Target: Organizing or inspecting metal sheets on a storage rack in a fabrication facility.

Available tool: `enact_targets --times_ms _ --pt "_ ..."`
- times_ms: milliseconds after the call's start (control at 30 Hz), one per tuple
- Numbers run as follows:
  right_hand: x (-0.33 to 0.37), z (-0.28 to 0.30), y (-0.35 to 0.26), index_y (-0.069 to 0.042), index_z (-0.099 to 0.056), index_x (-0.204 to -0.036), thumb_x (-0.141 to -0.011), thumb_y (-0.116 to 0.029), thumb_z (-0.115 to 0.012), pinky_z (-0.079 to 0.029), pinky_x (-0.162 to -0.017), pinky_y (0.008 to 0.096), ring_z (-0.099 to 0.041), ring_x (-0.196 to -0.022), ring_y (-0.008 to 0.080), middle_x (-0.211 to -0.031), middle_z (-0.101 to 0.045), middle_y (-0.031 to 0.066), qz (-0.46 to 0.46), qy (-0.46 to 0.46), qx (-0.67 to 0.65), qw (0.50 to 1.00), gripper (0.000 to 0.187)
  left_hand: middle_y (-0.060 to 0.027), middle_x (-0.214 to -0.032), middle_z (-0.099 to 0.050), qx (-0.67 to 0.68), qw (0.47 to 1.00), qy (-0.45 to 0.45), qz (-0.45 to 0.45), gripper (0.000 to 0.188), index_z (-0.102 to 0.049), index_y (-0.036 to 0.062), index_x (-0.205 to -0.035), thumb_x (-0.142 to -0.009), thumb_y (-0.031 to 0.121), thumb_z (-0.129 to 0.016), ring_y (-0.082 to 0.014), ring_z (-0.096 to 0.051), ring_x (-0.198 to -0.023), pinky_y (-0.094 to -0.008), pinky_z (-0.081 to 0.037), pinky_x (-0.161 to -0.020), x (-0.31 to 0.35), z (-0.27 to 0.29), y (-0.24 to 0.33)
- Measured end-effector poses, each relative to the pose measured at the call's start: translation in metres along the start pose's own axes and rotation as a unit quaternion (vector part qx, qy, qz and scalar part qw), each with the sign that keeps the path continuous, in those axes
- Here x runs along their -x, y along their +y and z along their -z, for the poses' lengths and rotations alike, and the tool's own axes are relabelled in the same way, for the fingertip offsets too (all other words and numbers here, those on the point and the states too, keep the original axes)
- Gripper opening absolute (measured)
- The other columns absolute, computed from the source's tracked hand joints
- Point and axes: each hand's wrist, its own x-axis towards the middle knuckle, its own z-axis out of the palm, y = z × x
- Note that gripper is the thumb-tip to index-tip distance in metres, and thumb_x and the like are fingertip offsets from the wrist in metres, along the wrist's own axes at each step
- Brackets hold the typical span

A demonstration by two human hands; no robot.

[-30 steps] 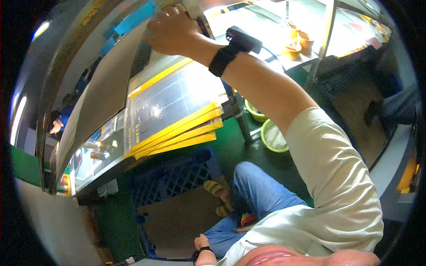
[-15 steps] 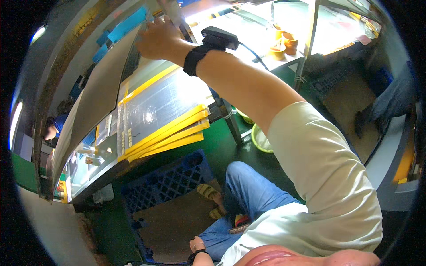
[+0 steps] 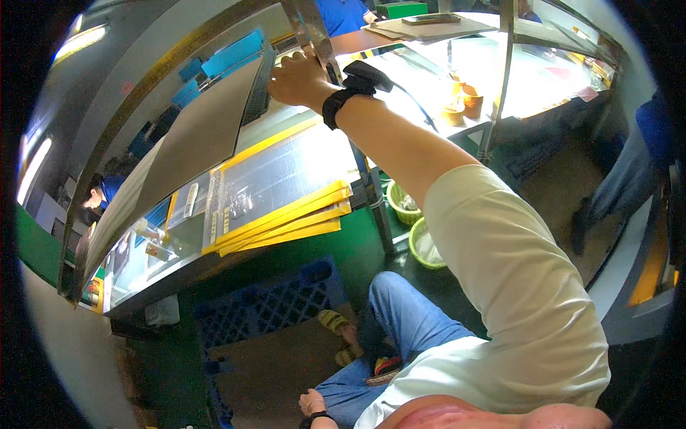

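My right arm stretches far forward over the bench. Its hand (image 3: pixel 296 80) is beside a metal post (image 3: pixel 312 36), at the edge of a dark gridded sheet (image 3: pixel 259 89) that lies on a raised shelf. The fingers curl over and their tips are hidden, so what they hold cannot be made out. A black strapped device (image 3: pixel 364 77) with a cable sits on that wrist. Below the arm lies a stack of clear gridded sheets with yellow borders (image 3: pixel 279 182), fanned at the near edge. My left hand (image 3: pixel 312 402) rests on my thigh, fingers loosely curled.
A large brown board (image 3: pixel 193 136) covers the raised shelf at left. Orange cups (image 3: pixel 471 101) stand on the bright table. Green baskets (image 3: pixel 426 247) and a blue pallet (image 3: pixel 268 300) are on the floor. Co-workers sit at far left (image 3: pixel 103 191) and stand at the back (image 3: pixel 343 16).
The view has tilted up and shifted, showing more of the back table and a person there. My right hand stays beside the gridded sheet; my left hand remains on my thigh.
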Motion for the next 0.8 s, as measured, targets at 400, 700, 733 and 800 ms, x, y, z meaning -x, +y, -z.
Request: enact_targets --times_ms 400,700,733,800 --pt "0.006 0.017 -0.003 -0.012 -0.072 -0.094 -0.090 -0.032 -0.044 -0.049 -0.086 0.0466 -0.062 -0.099 0.0309 -0.102 -0.067 0.0134 0.047 0.008 -0.003 0.999 0.034 -0.0170 -0.112 -0.066 0.028 0.999 0.026 0.024 0.039 -0.068 0.0049 -0.106 -0.087 0.034 -0.052 -0.0345 -0.063 -0.103 -0.0463 -0.050 -0.088 -0.010 -0.014 -0.010" --pt "0.001 0.010 -0.004 -0.009 -0.073 -0.095 -0.088 -0.029 -0.048 -0.052 -0.084 0.0472 -0.061 -0.104 0.0327 -0.110 -0.064 0.0153 0.009 -0.040 -0.052 0.998 0.033 -0.0157 -0.112 -0.066 0.016 1.000 0.005 0.024 0.040 -0.067 0.0051 -0.107 -0.088 0.035 -0.050 -0.0332 -0.063 -0.103 -0.0457 -0.050 -0.088 -0.007 -0.005 -0.009" --pt "0.001 0.010 -0.004 -0.009 -0.073 -0.095 -0.087 -0.029 -0.048 -0.052 -0.084 0.0472 -0.060 -0.105 0.0330 -0.109 -0.064 0.0156 0.014 -0.046 -0.051 0.998 0.033 -0.0157 -0.112 -0.066 0.015 1.000 0.003 0.024 0.040 -0.067 0.0051 -0.107 -0.088 0.035 -0.050 -0.0332 -0.063 -0.103 -0.0457 -0.050 -0.088 -0.006 -0.005 -0.009" --pt "0.001 0.011 -0.003 -0.009 -0.073 -0.094 -0.087 -0.029 -0.048 -0.052 -0.083 0.0469 -0.061 -0.103 0.0326 -0.108 -0.065 0.0152 0.006 -0.045 -0.059 0.997 0.032 -0.0157 -0.112 -0.066 0.015 1.000 0.001 0.022 0.040 -0.067 0.0050 -0.107 -0.088 0.035 -0.050 -0.0332 -0.063 -0.103 -0.0458 -0.050 -0.088 -0.005 -0.004 -0.008"
